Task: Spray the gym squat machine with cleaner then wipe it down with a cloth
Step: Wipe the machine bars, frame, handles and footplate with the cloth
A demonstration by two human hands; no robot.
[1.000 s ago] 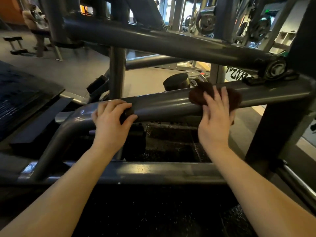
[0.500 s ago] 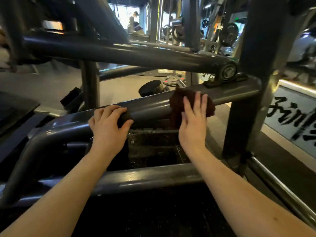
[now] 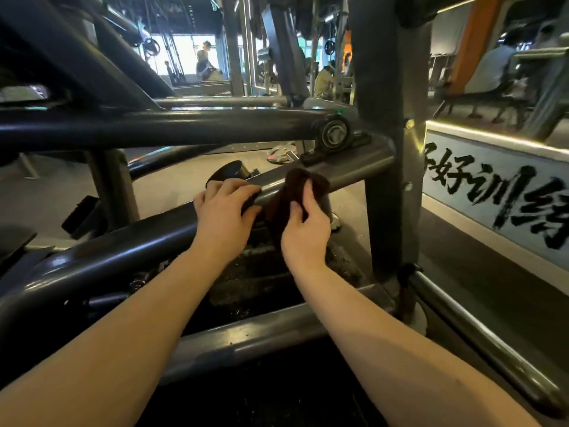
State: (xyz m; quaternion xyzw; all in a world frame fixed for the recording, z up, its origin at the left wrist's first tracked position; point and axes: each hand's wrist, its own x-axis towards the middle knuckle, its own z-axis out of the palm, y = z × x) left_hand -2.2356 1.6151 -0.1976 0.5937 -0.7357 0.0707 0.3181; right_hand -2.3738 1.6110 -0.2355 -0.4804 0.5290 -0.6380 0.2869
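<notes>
Closer together now at mid-frame, the left grip (image 3: 224,211) clasps the frame tube (image 3: 107,252) for bracing while the right grip (image 3: 304,229) pinches the draped cloth (image 3: 297,180), probably regathering it.

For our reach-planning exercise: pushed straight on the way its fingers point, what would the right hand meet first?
Beyond the brown cloth it pinches, the right hand would likely meet the slanted grey frame tube; depth is unclear.

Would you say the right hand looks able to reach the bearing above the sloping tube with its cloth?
Probably yes: the right hand holds the cloth on the sloping tube just below the bearing, with bare tube and open air between them.
</notes>
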